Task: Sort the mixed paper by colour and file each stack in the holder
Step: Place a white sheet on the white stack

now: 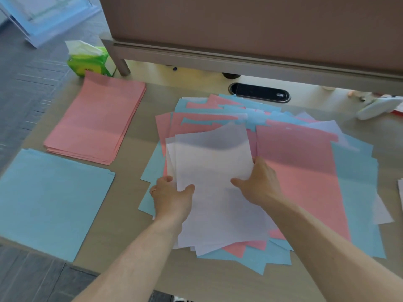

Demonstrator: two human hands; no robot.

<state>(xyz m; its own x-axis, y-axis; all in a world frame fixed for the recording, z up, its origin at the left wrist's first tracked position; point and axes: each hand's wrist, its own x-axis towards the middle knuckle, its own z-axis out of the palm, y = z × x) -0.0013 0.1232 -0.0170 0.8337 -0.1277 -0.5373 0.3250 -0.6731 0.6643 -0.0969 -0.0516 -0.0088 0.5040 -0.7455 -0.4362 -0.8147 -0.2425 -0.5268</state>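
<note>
Sheets of white paper [213, 166] pinched at their side edges by left hand [172, 198] and right hand [260, 182], over the mixed pile [305, 171]; pink stack [96, 118] and blue stack [50, 199] lie left of the left hand.

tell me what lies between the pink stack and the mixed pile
Nothing: only a bare strip of desk separates the pink stack from the mixed pile, seen in the head view.
</note>
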